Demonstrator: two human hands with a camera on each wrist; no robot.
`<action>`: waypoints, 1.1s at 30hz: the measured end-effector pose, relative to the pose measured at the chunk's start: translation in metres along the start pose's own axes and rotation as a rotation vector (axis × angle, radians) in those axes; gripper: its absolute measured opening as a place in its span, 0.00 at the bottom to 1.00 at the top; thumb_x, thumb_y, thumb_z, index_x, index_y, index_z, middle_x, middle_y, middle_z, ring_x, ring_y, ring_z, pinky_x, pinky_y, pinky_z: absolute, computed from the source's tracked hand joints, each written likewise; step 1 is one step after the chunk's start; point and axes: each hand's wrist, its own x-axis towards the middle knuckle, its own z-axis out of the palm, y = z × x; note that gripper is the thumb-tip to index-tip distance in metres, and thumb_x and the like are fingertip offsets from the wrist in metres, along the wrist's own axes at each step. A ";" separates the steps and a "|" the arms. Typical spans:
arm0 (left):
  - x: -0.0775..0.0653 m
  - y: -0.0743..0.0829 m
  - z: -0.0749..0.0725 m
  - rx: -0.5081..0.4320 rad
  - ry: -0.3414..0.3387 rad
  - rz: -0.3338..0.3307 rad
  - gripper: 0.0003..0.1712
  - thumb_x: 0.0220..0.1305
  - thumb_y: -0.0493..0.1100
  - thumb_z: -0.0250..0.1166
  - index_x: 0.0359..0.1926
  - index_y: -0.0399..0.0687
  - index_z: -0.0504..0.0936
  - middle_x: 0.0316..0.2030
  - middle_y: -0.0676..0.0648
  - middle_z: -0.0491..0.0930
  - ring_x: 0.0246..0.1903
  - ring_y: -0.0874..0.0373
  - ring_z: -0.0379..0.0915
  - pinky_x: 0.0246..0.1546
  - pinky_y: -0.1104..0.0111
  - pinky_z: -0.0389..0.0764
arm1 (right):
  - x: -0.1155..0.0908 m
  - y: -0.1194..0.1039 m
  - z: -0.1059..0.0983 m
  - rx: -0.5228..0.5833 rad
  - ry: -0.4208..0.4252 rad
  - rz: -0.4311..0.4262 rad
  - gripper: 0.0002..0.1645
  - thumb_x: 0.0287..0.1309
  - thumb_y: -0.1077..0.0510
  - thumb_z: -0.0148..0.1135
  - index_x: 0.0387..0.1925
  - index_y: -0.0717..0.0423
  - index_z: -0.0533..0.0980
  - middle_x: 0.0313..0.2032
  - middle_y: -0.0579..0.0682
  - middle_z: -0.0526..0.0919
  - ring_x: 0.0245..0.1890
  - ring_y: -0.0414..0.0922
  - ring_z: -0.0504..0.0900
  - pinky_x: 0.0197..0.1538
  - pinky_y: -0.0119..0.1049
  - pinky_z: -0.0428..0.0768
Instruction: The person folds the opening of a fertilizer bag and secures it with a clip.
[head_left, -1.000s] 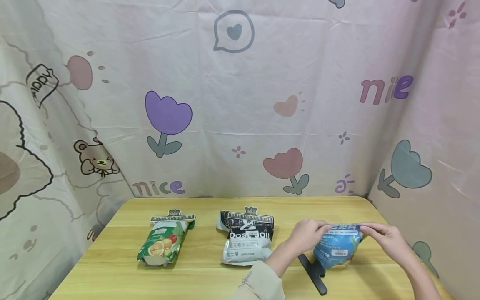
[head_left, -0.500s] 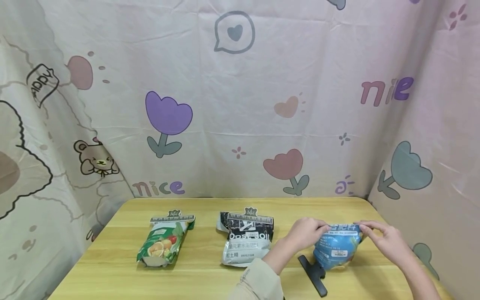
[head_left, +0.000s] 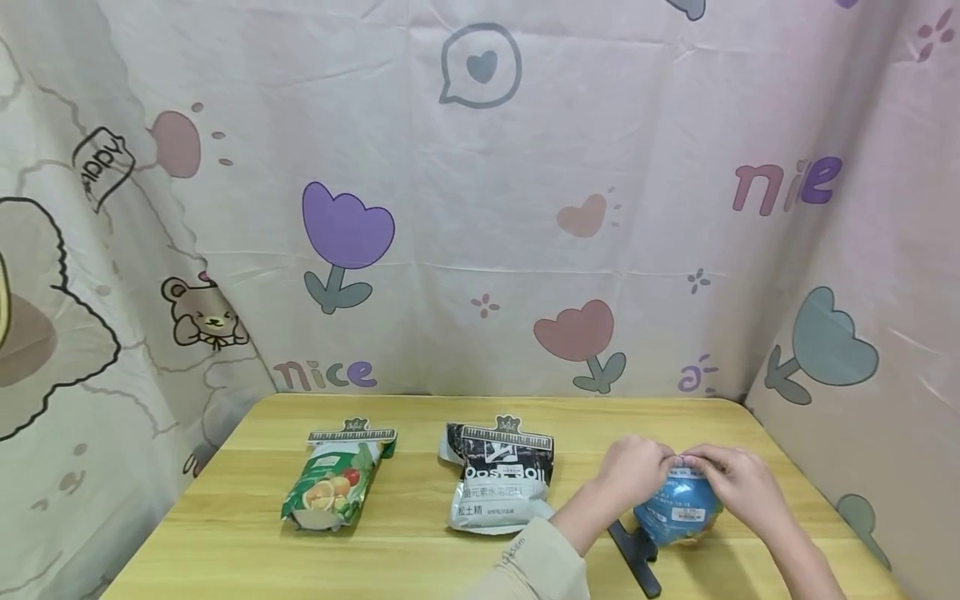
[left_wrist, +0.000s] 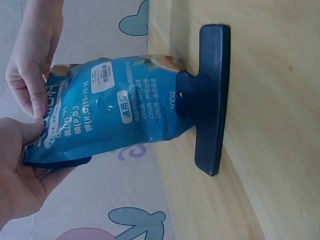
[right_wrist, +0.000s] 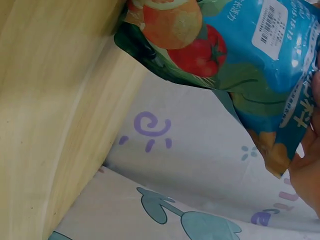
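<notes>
A blue fertilizer bag (head_left: 677, 510) with fruit pictures is held by its top edge at the right of the table, in the head view. My left hand (head_left: 637, 469) pinches the left part of that edge, and my right hand (head_left: 742, 483) pinches it close beside. The fingertips of both hands nearly meet. In the left wrist view the bag (left_wrist: 115, 105) hangs with its printed face showing, left hand (left_wrist: 17, 185) at one corner. A black bag clip (head_left: 636, 557) lies on the table just in front of the bag. The right wrist view shows the bag's side (right_wrist: 220, 50).
A green bag with fruit pictures (head_left: 333, 487) lies at the left, its top in a piano-patterned clip (head_left: 352, 436). Mid-table is a black and silver bag (head_left: 498, 492) with a similar clip (head_left: 507, 433). A printed curtain (head_left: 465, 167) hangs behind the wooden table (head_left: 420, 567).
My two hands have come together along the bag's top edge, the right one moving left. The top of the bag now looks bunched and narrower. The head view has shifted slightly.
</notes>
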 end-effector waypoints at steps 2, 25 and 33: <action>-0.001 0.000 0.001 -0.007 0.008 0.000 0.12 0.65 0.54 0.55 0.41 0.66 0.84 0.34 0.67 0.80 0.32 0.75 0.73 0.26 0.83 0.69 | -0.002 0.002 0.001 -0.014 0.014 -0.004 0.10 0.38 0.69 0.71 0.24 0.52 0.82 0.24 0.47 0.83 0.25 0.48 0.80 0.30 0.45 0.75; -0.015 -0.011 -0.002 -0.329 -0.042 -0.100 0.15 0.66 0.52 0.54 0.43 0.56 0.84 0.35 0.62 0.81 0.35 0.75 0.73 0.35 0.81 0.72 | -0.019 0.038 -0.021 0.135 0.071 0.052 0.13 0.41 0.71 0.69 0.29 0.53 0.83 0.30 0.33 0.81 0.32 0.25 0.75 0.32 0.13 0.67; -0.018 -0.017 0.002 -0.362 -0.031 -0.063 0.16 0.66 0.52 0.52 0.45 0.55 0.83 0.37 0.62 0.81 0.30 0.76 0.70 0.29 0.83 0.68 | -0.024 0.043 -0.023 0.157 0.082 0.068 0.12 0.45 0.70 0.67 0.31 0.51 0.84 0.30 0.32 0.81 0.33 0.18 0.71 0.28 0.15 0.66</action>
